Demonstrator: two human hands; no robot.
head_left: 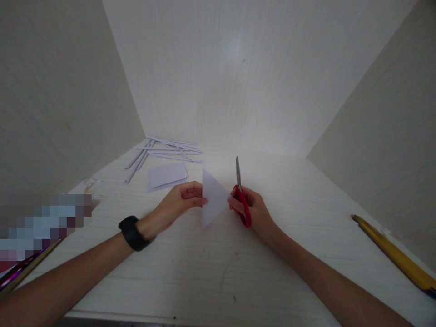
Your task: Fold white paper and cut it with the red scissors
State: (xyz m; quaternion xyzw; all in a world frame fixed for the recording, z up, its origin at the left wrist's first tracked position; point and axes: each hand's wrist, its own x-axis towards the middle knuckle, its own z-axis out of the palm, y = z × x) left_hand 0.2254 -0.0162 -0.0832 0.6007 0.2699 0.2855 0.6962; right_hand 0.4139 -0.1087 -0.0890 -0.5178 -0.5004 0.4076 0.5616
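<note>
A white sheet of paper folded into a triangle [214,198] is held up between my two hands, above the table. My left hand [189,195] pinches its long upright edge, thumb in front and fingers behind. At the triangle's right-hand tip, my right hand [250,206] pinches the paper with thumb and fingertips. That same hand also carries red-handled scissors [242,200], with the blades shut and pointing away from me. A black band is around my left wrist.
Several thin rolled paper strips [163,149] lie at the back left. In front of them is a small stack of white paper [167,176]. A yellow box cutter [391,254] lies at the right. White walls [221,81] enclose the table [190,281] at the back and both sides.
</note>
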